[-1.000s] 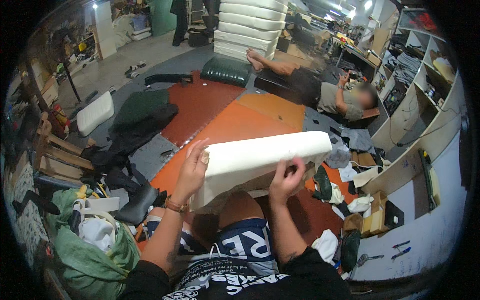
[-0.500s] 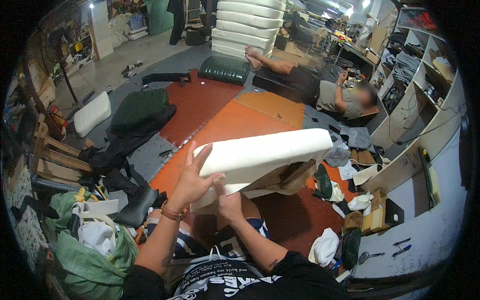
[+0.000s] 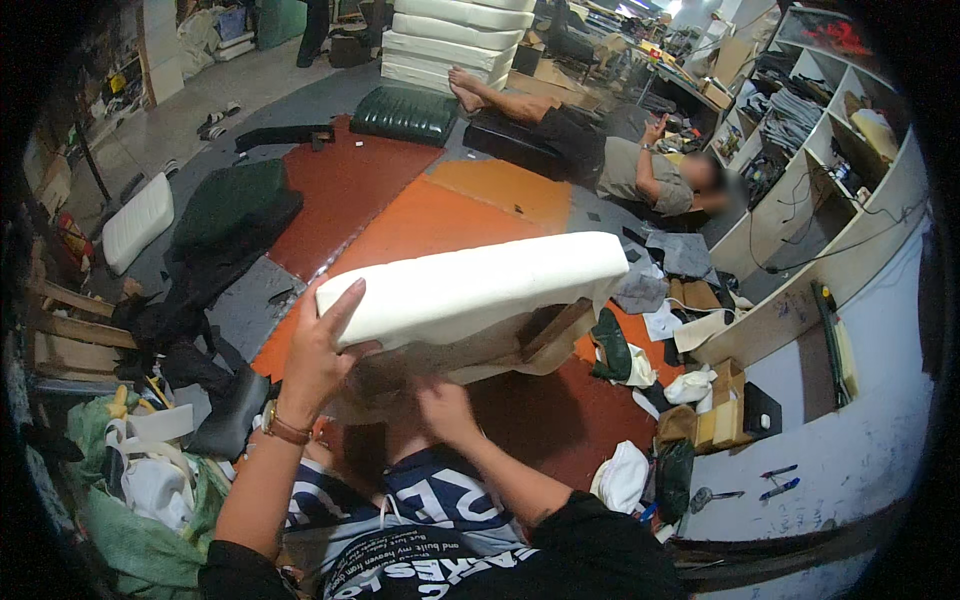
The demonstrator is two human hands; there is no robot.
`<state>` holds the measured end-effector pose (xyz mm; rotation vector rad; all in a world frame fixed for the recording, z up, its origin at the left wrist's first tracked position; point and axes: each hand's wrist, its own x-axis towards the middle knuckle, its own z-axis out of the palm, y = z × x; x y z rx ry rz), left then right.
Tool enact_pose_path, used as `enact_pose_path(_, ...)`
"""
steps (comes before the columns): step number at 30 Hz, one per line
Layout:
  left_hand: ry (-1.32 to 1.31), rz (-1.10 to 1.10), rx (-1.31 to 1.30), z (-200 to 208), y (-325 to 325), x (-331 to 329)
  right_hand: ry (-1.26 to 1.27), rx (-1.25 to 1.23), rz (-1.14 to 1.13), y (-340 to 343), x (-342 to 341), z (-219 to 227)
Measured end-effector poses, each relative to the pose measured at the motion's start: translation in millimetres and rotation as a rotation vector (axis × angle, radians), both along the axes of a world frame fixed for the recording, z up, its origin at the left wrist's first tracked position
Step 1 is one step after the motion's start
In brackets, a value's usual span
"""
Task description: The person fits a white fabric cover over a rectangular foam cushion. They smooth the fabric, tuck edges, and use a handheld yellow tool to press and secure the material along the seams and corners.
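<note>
A white padded seat cushion (image 3: 480, 285) is held tilted over my lap, its smooth white side up and its brownish, loose-edged underside facing me. My left hand (image 3: 322, 355) grips its left end, fingers up the end face and thumb on the lower edge. Just beneath the lower edge is my right hand (image 3: 447, 408), its fingers curled closed by the loose brownish backing (image 3: 375, 375). Its fingertips are blurred, so what they hold cannot be made out.
Ahead lie a green ribbed cushion (image 3: 405, 115) and a person (image 3: 640, 175) reclining. White cushions (image 3: 450, 60) are stacked behind. A green sack (image 3: 135, 535) stands at my left. On the right are shelves (image 3: 800, 190), scraps and a white board (image 3: 800, 450) with pens.
The cushion tilts further, showing more of its underside. My right hand has left the white lower edge near my left thumb and moved down. The whole view has shifted a little.
</note>
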<state>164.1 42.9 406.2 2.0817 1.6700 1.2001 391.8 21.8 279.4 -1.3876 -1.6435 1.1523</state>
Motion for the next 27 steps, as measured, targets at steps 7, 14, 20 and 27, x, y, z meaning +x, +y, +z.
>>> enact_pose_path(7, -0.031, -0.085, 0.056, -2, 56, -14, -0.917, -0.509, -0.306, -157, 262, -241)
enact_pose_path(14, 0.061, -0.045, 0.009, -1, 70, -39, -0.907, -0.811, -0.549, -250, 233, -237)
enact_pose_path(20, 0.05, -0.04, -0.011, -4, 71, -36, -0.799, -0.911, -0.565, -246, 251, -237)
enact_pose_path(27, 0.006, -0.078, 0.033, -11, 69, -34, -0.229, -0.371, -0.228, -120, 240, -126)
